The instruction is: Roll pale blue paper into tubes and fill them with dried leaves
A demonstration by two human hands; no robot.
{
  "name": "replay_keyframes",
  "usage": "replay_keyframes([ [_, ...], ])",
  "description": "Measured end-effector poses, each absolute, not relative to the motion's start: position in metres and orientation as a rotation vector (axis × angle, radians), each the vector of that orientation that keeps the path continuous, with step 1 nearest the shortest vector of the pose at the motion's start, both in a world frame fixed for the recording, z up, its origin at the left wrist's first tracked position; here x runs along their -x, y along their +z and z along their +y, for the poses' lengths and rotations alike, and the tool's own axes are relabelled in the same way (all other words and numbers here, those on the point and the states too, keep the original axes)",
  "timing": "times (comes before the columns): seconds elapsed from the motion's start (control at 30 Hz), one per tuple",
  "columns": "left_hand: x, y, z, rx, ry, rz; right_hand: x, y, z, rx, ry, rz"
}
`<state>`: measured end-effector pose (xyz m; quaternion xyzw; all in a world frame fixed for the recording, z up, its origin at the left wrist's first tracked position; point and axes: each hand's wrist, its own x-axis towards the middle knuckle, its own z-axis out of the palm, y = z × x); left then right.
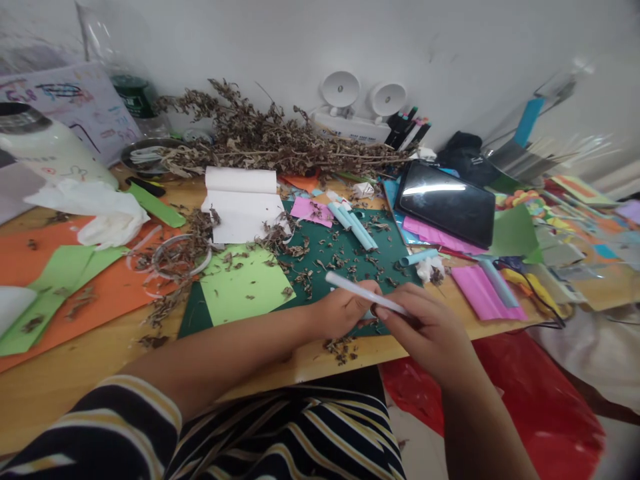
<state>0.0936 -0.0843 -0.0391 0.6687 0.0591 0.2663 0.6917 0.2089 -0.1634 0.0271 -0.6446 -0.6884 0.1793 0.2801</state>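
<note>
Striped sleeve [125, 420] is sitting lowest in the shot, and both hands are meeting at the near edge of the green mat [350, 257]. The left hand [343, 310] and right hand [430, 330] are each pinching one pale paper roll [360, 291]. Three more rolls [355, 227] are lying on the mat's far side, a fourth roll [417, 257] is resting at its right edge, and one tablet [450, 203] is sitting just beyond that.

A paper tube [367, 295] is being held between the left hand [340, 311] and the right hand [431, 333] over the near edge of a cutting mat [327, 265], with more tubes [356, 228] lying farther back on it, a tablet [450, 203] lying to its right and dried branches [280, 141] lying behind, against the wall [280, 47].
</note>
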Motion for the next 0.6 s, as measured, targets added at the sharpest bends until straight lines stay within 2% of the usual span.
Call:
replay_keyframes([
  [0.13,-0.092,-0.038,-0.083,-1.579,0.624,0.178,-0.215,0.024,-0.172,1.613,0.535,-1.837],
  [0.33,-0.095,-0.048,-0.083,-1.509,0.618,0.113,-0.215,0.038,-0.175,0.940,0.685,-1.144],
  [0.6,-0.092,-0.045,-0.084,-1.574,0.602,0.143,-0.183,0.057,-0.146,0.575,0.842,-1.166],
])
